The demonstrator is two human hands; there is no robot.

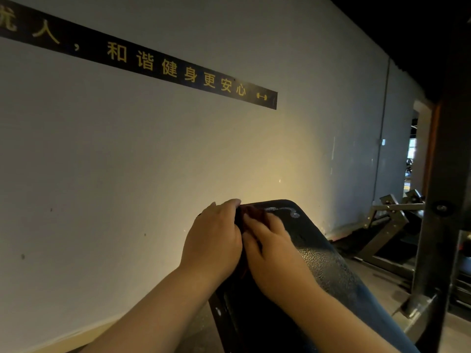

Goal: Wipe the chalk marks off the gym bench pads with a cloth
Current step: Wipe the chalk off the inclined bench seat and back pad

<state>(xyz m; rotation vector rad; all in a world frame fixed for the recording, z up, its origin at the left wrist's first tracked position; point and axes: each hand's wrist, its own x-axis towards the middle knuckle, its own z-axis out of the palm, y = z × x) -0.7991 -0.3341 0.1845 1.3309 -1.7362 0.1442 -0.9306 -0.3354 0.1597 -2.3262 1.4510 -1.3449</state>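
A black textured bench pad [321, 261] slopes up away from me, its top end near the wall. White chalk squiggles [283, 210] mark that top end. A dark reddish cloth [251, 212] lies bunched on the pad just left of the chalk. My left hand [214, 240] grips the cloth at the pad's left edge. My right hand [272, 248] presses on the cloth with fingers closed over it. Most of the cloth is hidden between the two hands.
A pale wall [127, 161] with a black banner of yellow characters [163, 64] stands close behind the pad. A dark metal rack upright [438, 200] rises at the right. Low machine frames [387, 220] sit on the floor beyond it.
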